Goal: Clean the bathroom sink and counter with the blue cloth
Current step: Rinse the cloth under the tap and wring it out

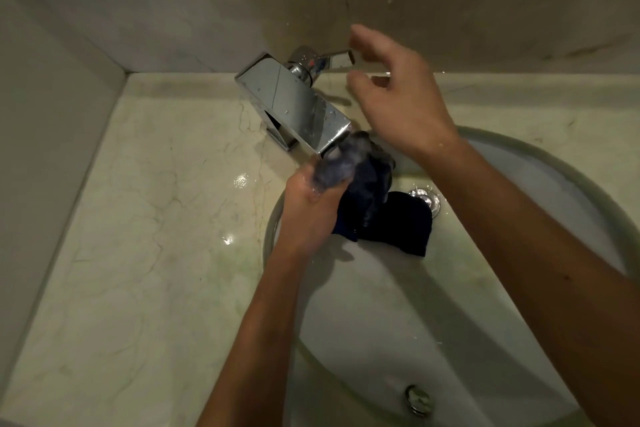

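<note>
Cloth, dark blue and wet, sits bunched directly under the faucet spout at the back-left rim of the sink; its upper part is blurred by running water, and its lower fold hangs down into the basin, touching the bowl beside the drain. Left hand is clenched around the upper bunch of the cloth, fingers wrapped from the left, wrist over the basin's left rim. Right hand is above and behind the cloth, fingers spread and loosely curled, gripping nothing; thumb and forefinger bracket the tip of the lever, which points right from the faucet's base, but contact with it cannot be confirmed owing to blur. Right forearm crosses diagonally over the basin and hides much of its right side. Faucet is square, chromed, spotted with drops, mounted on the counter just behind the sink, its spout partly covering the cloth's top. Drain is partly hidden by the cloth's edge. An overflow opening shows on the near wall of the bowl. Counter is pale veined marble, with small wet glints left of the basin. Walls of similar stone close the corner at back and left; a few drops mark the back wall near the right hand.
</note>
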Action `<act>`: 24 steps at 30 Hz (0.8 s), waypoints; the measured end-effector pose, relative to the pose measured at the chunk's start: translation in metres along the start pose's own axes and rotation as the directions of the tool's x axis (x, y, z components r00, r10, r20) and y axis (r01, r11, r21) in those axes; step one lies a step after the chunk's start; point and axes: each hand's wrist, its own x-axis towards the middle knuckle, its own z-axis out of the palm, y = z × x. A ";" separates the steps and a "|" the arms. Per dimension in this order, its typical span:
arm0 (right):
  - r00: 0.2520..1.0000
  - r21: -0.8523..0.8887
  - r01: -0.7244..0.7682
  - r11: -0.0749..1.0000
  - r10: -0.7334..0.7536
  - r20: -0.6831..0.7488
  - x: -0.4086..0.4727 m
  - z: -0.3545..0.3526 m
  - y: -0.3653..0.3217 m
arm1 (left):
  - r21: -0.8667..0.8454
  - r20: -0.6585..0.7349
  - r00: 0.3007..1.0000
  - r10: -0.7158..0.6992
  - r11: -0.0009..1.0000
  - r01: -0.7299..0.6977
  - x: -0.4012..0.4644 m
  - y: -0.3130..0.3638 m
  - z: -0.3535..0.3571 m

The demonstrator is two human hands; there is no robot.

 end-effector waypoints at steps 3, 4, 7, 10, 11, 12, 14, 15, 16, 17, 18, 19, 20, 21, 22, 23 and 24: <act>0.997 0.129 -0.077 0.989 0.077 0.008 0.007 0.003 -0.008 | -0.024 0.021 1.000 -0.001 1.000 0.001 0.000 -0.004 -0.001; 0.996 0.158 -0.088 0.983 0.090 -0.007 0.005 0.004 -0.009 | -0.023 0.011 1.000 0.001 1.000 -0.001 -0.002 -0.004 -0.001; 0.996 0.247 -0.090 0.965 0.084 0.037 -0.006 0.005 -0.003 | -0.096 0.033 0.999 -0.030 0.995 0.033 -0.007 -0.001 -0.001; 0.988 0.379 -0.143 0.914 0.109 0.109 -0.022 -0.011 0.014 | -0.256 0.136 0.988 -0.075 0.961 0.108 -0.013 0.008 0.001; 0.975 0.340 -0.190 0.921 0.136 0.177 -0.029 -0.019 0.020 | -0.303 0.172 0.983 -0.064 0.946 0.115 -0.014 0.011 0.001; 0.940 0.274 -0.255 0.927 0.172 0.293 -0.037 -0.027 0.026 | -0.340 0.209 0.977 -0.049 0.933 0.119 -0.014 0.014 0.002; 0.814 0.140 -0.370 0.919 0.248 0.525 -0.055 -0.037 0.040 | -0.370 0.268 0.963 -0.035 0.919 0.136 -0.015 0.020 0.005; 0.775 0.082 -0.384 0.920 0.273 0.570 -0.063 -0.040 0.048 | -0.354 0.288 0.957 -0.035 0.924 0.141 -0.015 0.021 0.006; 0.771 0.030 -0.371 0.928 0.290 0.567 -0.069 -0.042 0.055 | -0.315 0.302 0.953 -0.038 0.939 0.137 -0.015 0.021 0.007; 0.787 -0.005 -0.353 0.936 0.300 0.539 -0.074 -0.045 0.063 | -0.246 0.315 0.949 -0.028 0.963 0.110 -0.014 0.019 0.006; 0.812 -0.017 -0.340 0.940 0.303 0.499 -0.077 -0.050 0.068 | -0.161 0.346 0.938 -0.008 0.985 0.068 -0.013 0.017 0.004; 0.840 -0.027 -0.327 0.945 0.303 0.450 -0.079 -0.057 0.074 | -0.072 0.398 0.917 0.004 0.997 0.027 -0.011 0.015 0.002; 0.860 -0.031 -0.317 0.948 0.301 0.411 -0.080 -0.064 0.079 | 0.015 0.459 0.888 0.003 1.000 -0.011 -0.010 0.011 0.001; 0.874 -0.035 -0.309 0.951 0.298 0.384 -0.082 -0.070 0.083 | 0.101 0.510 0.860 0.005 0.993 -0.065 -0.009 0.009 0.002; 0.883 -0.038 -0.300 0.953 0.293 0.367 -0.083 -0.076 0.086 | 0.176 0.541 0.841 0.034 0.973 -0.152 -0.008 0.007 0.005; 0.891 -0.041 -0.295 0.955 0.290 0.348 -0.086 -0.082 0.088 | 0.229 0.552 0.829 0.091 0.939 -0.256 -0.008 0.008 0.011; 0.900 -0.035 -0.297 0.954 0.292 0.324 -0.089 -0.087 0.089 | 0.270 0.543 0.824 0.159 0.897 -0.351 -0.010 0.011 0.017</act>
